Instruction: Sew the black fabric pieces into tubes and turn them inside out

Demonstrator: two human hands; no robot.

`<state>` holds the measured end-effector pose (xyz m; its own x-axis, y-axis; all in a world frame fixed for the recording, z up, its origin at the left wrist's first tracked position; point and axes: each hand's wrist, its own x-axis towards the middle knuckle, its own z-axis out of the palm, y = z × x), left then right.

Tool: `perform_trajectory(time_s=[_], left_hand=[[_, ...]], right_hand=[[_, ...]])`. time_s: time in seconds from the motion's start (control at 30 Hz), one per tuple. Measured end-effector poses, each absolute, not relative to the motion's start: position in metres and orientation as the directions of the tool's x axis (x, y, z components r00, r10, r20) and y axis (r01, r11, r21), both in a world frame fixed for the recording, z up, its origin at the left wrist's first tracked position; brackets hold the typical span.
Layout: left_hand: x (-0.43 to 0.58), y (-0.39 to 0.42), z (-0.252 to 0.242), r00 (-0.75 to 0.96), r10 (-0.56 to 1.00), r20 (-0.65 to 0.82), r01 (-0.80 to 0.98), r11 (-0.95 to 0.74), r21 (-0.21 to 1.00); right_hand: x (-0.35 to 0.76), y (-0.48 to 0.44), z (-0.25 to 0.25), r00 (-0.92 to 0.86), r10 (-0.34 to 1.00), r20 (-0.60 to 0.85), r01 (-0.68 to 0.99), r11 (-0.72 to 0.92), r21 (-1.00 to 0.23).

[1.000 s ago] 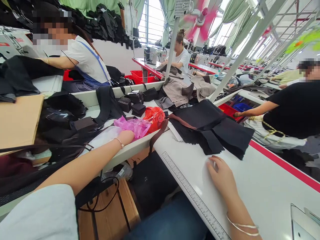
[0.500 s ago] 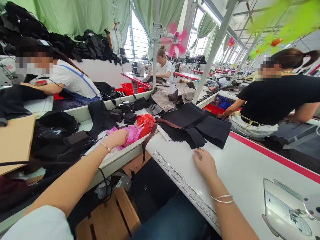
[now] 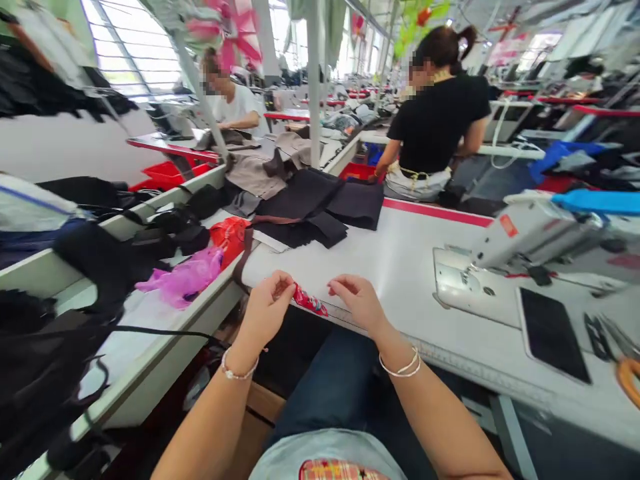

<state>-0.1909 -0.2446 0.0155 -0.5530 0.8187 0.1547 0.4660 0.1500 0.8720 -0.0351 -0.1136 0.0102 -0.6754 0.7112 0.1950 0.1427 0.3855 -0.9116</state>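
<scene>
Head view, looking down past the lap at a white sewing bench (image 3: 400, 280). Left hand (image 3: 267, 310): narrow grip, fingertips pinching one end of a small glossy red printed strip (image 3: 309, 301); its print is too blurred to read. Strip sits between the hands, just above the bench's near edge. Right hand (image 3: 357, 303): fingers curled in a narrow grip, just beside the strip; cannot tell whether they touch it.

Right of the hands, a white sewing machine (image 3: 520, 247) with a red label, unreadable, and a black tablet-like slab (image 3: 553, 333) flat on the bench. Orange-handled scissors (image 3: 627, 373) at the frame edge. Ahead, dark fabric panels (image 3: 310, 207) lie in a pile. Left, on a raised white shelf (image 3: 165, 350), a crumpled pink plastic bag (image 3: 183, 277) and a red plastic bag (image 3: 230, 240). A co-worker in a black top (image 3: 440, 113) sits beyond, facing away.
</scene>
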Motion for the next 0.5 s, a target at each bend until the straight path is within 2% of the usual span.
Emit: perform_trajectory(time_s=[0.1,0.3,0.5], left_hand=[[-0.157,-0.229,-0.002,-0.469,0.88,0.078,0.385,0.124,0.914],[-0.107,-0.219,-0.017,-0.35,0.937,-0.002,0.399,0.151,0.905],[-0.088,-0.228,-0.025,-0.263,0.965,0.005,0.356,0.092,0.93]], right_hand=[[0.0,-0.141,-0.003,-0.632,0.755,0.173,0.079,0.285,-0.955],[0.043,-0.162,-0.032,-0.479,0.854,0.202,0.138,0.3,-0.944],[0.056,-0.165,-0.046,-0.351,0.929,0.117,-0.031,0.113,-0.993]])
